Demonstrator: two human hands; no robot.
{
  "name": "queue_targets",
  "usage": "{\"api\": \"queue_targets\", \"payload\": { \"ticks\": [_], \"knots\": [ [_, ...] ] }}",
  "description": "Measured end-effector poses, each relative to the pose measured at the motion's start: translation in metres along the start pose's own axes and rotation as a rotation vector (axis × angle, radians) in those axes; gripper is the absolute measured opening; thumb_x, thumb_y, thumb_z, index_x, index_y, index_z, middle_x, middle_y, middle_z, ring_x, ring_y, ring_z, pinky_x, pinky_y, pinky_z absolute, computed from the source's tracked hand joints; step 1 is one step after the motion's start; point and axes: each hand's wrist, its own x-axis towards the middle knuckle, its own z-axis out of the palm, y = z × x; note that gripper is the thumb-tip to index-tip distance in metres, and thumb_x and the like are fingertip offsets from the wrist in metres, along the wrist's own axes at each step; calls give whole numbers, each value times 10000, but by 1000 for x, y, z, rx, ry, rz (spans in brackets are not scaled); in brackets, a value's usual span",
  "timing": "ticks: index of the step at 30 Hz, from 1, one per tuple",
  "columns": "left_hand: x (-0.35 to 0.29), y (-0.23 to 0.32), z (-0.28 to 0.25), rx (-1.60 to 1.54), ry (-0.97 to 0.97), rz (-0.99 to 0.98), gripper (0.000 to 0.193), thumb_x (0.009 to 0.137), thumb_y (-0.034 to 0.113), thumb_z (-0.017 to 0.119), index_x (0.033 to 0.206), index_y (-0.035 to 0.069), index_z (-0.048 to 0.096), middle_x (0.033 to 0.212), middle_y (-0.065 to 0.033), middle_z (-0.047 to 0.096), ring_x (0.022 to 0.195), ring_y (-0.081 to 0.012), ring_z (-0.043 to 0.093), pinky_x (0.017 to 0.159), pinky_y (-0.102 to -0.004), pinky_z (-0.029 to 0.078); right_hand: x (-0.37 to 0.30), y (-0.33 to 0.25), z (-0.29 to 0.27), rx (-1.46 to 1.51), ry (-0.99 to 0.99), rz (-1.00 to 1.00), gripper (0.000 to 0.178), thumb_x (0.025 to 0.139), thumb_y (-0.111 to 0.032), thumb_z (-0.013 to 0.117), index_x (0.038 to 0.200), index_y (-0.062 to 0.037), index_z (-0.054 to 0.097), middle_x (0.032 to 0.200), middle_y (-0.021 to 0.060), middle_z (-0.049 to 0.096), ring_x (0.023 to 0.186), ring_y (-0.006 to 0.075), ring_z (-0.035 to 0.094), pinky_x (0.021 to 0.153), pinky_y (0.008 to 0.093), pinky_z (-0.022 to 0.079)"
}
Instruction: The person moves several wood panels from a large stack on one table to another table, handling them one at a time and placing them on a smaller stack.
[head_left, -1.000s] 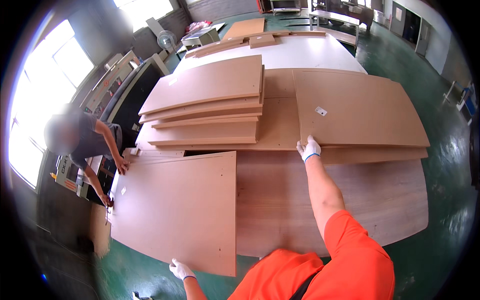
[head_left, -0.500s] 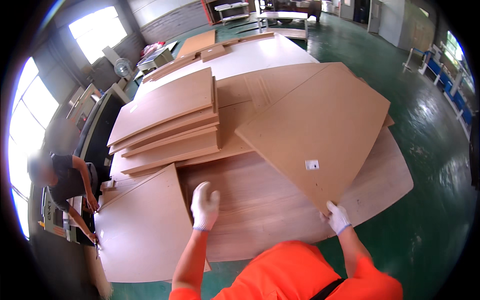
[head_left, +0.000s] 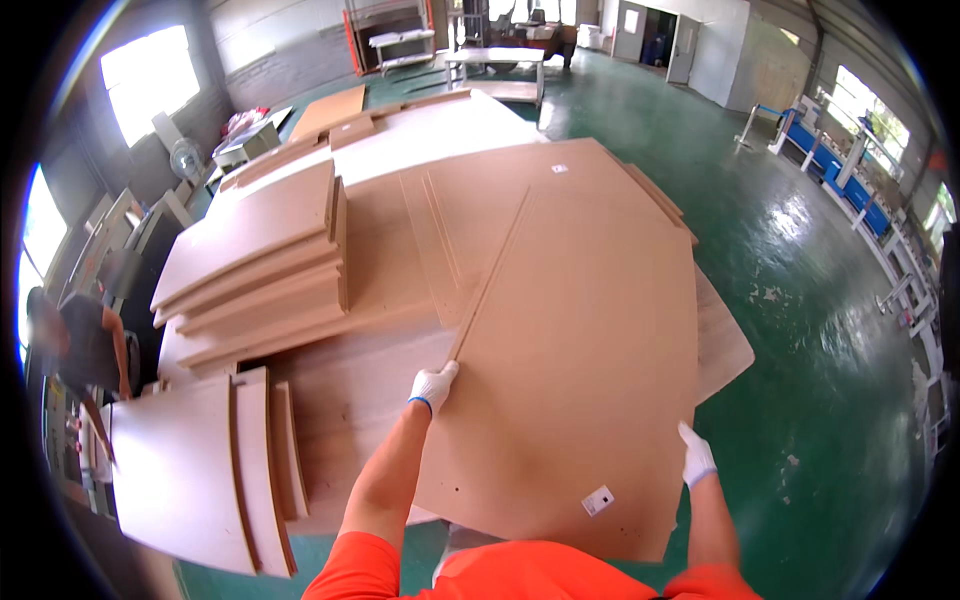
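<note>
A large brown fibreboard panel (head_left: 590, 370), with a small white label near its near edge, lies in front of me and reaches over the near side of the stack. My left hand (head_left: 434, 387), in a white glove, closes on the panel's left edge. Beside the right edge is my right hand (head_left: 697, 455), also gloved, with an outstretched finger pointing up along the board. Its other fingers are hard to make out. Under the panel lies a wood-grain board (head_left: 350, 415).
Several stacked panels (head_left: 250, 240) sit to the left. More boards (head_left: 180, 470) lie at the near left, where a co-worker (head_left: 85, 345) stands beside them. A white sheet (head_left: 450, 130) lies farther back. Green floor (head_left: 800, 330) runs along the right, with blue equipment (head_left: 840, 180) beyond.
The large panel has turned and come toward me. My left hand has gone from free to holding its left edge; my right hand has left the corner. Boards at the near left have shifted left.
</note>
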Motion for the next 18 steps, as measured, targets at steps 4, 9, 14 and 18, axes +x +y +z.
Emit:
{"api": "queue_targets", "payload": {
  "ticks": [4,9,14,18],
  "knots": [
    [-58,-28,16,90,208,-54,545,936,483,643,929,-53,741,766,-163,723,767,-232,692,719,-389,526,64,18,-29,-188,292,-141,509,877,-336,764,1155,77,662,1149,114,672,1006,207,617,909,373,499],
    [-139,-37,23,251,336,-62,599,940,556,570,909,-18,740,885,-252,712,900,-404,689,825,-457,506,60,18,-49,-85,151,-122,437,911,-308,736,1080,91,683,1022,103,697,869,203,662,783,363,559],
    [-219,-76,0,190,431,-111,614,951,572,533,895,-7,728,879,-260,696,897,-409,680,821,-465,502,24,16,-34,-205,83,-95,450,930,-322,712,1106,90,676,1057,123,704,876,225,685,777,376,570],
    [-283,-117,-15,197,550,-176,582,937,548,585,864,-15,712,775,-197,690,757,-333,675,735,-430,503,7,28,-31,-250,-44,-92,435,953,-312,682,1112,93,674,1058,123,703,884,226,683,785,367,567]
  ]
}}
